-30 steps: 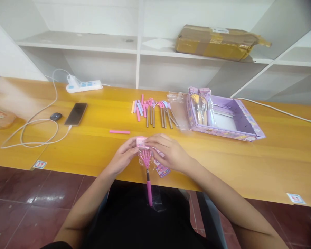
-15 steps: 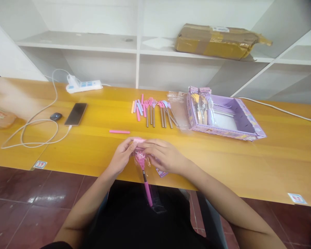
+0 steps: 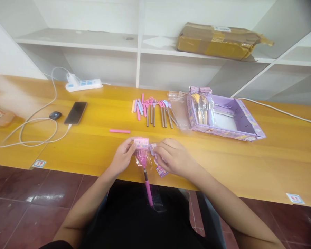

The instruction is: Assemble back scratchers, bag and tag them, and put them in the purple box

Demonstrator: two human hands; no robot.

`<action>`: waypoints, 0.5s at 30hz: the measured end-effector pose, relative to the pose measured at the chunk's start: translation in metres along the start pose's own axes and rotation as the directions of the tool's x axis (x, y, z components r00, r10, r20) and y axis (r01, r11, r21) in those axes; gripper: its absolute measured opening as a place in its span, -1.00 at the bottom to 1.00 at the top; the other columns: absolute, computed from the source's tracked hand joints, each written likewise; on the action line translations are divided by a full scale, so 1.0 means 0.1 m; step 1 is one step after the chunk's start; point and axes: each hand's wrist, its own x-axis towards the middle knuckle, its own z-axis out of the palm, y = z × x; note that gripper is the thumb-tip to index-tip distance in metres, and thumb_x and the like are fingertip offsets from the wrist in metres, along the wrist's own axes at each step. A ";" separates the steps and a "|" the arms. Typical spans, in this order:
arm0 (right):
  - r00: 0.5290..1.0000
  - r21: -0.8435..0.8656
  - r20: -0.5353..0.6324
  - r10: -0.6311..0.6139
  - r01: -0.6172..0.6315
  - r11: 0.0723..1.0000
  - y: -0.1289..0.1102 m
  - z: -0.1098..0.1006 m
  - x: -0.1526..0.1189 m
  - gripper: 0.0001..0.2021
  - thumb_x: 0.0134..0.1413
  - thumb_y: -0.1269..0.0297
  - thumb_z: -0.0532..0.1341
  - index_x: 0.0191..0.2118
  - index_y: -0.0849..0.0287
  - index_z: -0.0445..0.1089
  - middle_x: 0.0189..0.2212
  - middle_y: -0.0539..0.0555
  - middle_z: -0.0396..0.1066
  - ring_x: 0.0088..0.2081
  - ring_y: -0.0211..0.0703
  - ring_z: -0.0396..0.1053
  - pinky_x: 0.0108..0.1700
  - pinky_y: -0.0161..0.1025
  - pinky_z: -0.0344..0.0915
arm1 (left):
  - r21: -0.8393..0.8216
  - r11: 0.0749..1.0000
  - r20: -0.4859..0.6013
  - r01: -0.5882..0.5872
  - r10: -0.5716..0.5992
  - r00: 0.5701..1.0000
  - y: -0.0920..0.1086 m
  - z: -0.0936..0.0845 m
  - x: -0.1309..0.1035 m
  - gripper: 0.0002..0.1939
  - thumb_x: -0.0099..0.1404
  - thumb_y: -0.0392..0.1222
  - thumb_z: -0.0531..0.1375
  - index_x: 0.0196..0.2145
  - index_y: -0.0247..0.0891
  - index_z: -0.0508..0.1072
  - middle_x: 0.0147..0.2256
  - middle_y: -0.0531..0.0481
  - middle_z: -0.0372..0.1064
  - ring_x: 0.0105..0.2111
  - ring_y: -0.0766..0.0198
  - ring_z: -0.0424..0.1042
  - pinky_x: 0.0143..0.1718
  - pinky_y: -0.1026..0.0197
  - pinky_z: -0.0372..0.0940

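A pink back scratcher [image 3: 148, 190] with a hand-shaped head lies in a clear plastic bag [image 3: 159, 204], its handle pointing toward my body. My left hand [image 3: 123, 155] pinches the pink header card [image 3: 142, 143] at the bag's top, thumb in front. Just to the right, my right hand [image 3: 172, 157] is curled over several small printed cards [image 3: 161, 171] by the table edge. Its fingertips meet at one card's edge; whether they grip it is hidden. Farther back are unwrapped back scratchers [image 3: 153, 112] with metal rods and loose coloured handle sleeves [image 3: 140, 106].
A purple display box [image 3: 260, 133] holds bagged back scratchers at the right, beside clear bags [image 3: 180, 114]. One pink sleeve [image 3: 119, 131] lies ahead of my left hand. Leftward are a phone [image 3: 76, 113] on a cable, a black mouse [image 3: 55, 115] and a power strip [image 3: 84, 85].
My right hand has drawn away from the header card to the right, onto the loose cards, uncovering the header's front. My left hand keeps its hold on the bagged back scratcher.
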 end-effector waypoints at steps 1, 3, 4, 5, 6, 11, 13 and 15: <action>0.996 0.004 0.015 0.094 -0.094 0.996 -0.07 -0.03 -0.04 -0.88 0.37 0.44 0.17 -0.12 0.14 0.44 -0.27 0.15 0.56 -0.21 0.03 0.49 -0.19 -0.03 0.45 | 0.001 1.000 -0.007 -0.001 0.001 1.000 0.00 0.00 0.00 -0.61 0.50 0.05 0.27 0.16 -0.17 0.57 0.08 -0.13 0.60 -0.02 0.08 0.60 0.06 0.10 0.41; 0.948 0.082 0.088 0.305 -0.312 0.946 -0.24 -0.07 -0.14 -0.94 0.43 0.36 0.18 -0.13 0.12 0.40 -0.32 0.10 0.51 -0.30 -0.03 0.45 -0.28 -0.09 0.40 | -0.009 1.000 -0.008 -0.002 0.002 1.000 0.02 0.00 -0.01 -0.59 0.51 0.05 0.26 0.19 -0.17 0.55 0.09 -0.14 0.61 -0.03 0.08 0.62 0.06 0.09 0.42; 0.908 0.150 0.151 0.390 -0.411 0.899 -0.34 -0.06 -0.21 -0.95 0.45 0.30 0.20 -0.10 0.11 0.39 -0.31 0.09 0.50 -0.32 -0.06 0.45 -0.31 -0.12 0.39 | -0.014 1.000 0.004 -0.001 0.001 1.000 0.03 0.00 -0.02 -0.58 0.51 0.05 0.26 0.20 -0.18 0.54 0.08 -0.15 0.62 -0.04 0.07 0.62 0.04 0.08 0.42; 0.866 0.224 0.225 0.445 -0.491 0.842 -0.44 -0.04 -0.28 -0.93 0.45 0.24 0.23 -0.07 0.10 0.39 -0.29 0.07 0.50 -0.33 -0.08 0.45 -0.34 -0.15 0.39 | -0.015 1.000 0.026 0.001 -0.001 1.000 0.04 0.01 -0.02 -0.57 0.50 0.05 0.27 0.21 -0.20 0.52 0.06 -0.17 0.63 -0.06 0.06 0.63 0.02 0.09 0.43; 0.830 0.294 0.291 0.476 -0.551 0.781 -0.55 0.00 -0.34 -0.90 0.44 0.21 0.25 -0.06 0.08 0.40 -0.28 0.05 0.51 -0.35 -0.11 0.46 -0.37 -0.18 0.39 | -0.013 1.000 0.054 0.003 -0.002 0.999 0.06 0.02 -0.03 -0.55 0.49 0.04 0.28 0.22 -0.22 0.51 0.03 -0.18 0.64 -0.07 0.05 0.64 -0.01 0.09 0.44; 0.719 0.513 0.451 0.529 -0.694 0.506 -0.90 0.20 -0.59 -0.99 0.40 0.33 0.26 -0.13 0.09 0.41 -0.36 -0.03 0.47 -0.43 -0.21 0.43 -0.40 -0.26 0.36 | 0.075 0.997 0.192 0.018 -0.032 0.981 0.15 0.05 -0.07 -0.57 0.42 0.04 0.35 0.13 -0.25 0.57 -0.04 -0.19 0.67 -0.10 0.03 0.64 -0.05 0.09 0.48; 0.678 0.543 0.499 0.540 -0.730 0.414 -0.96 0.25 -0.63 -0.95 0.39 0.30 0.28 -0.15 0.10 0.39 -0.42 -0.07 0.43 -0.47 -0.24 0.40 -0.42 -0.29 0.33 | 0.126 0.991 0.251 0.044 -0.075 0.965 0.18 0.03 -0.09 -0.59 0.42 0.06 0.34 0.06 -0.27 0.61 -0.09 -0.17 0.68 -0.13 0.05 0.65 -0.05 0.08 0.50; 0.638 0.555 0.525 0.563 -0.758 0.341 -0.99 0.29 -0.65 -0.91 0.38 0.27 0.30 -0.16 0.11 0.38 -0.44 -0.09 0.39 -0.49 -0.27 0.37 -0.42 -0.31 0.30 | 0.164 0.984 0.308 0.065 -0.114 0.945 0.19 0.01 -0.10 -0.60 0.41 0.09 0.34 -0.01 -0.28 0.63 -0.16 -0.13 0.69 -0.17 0.08 0.65 -0.08 0.09 0.51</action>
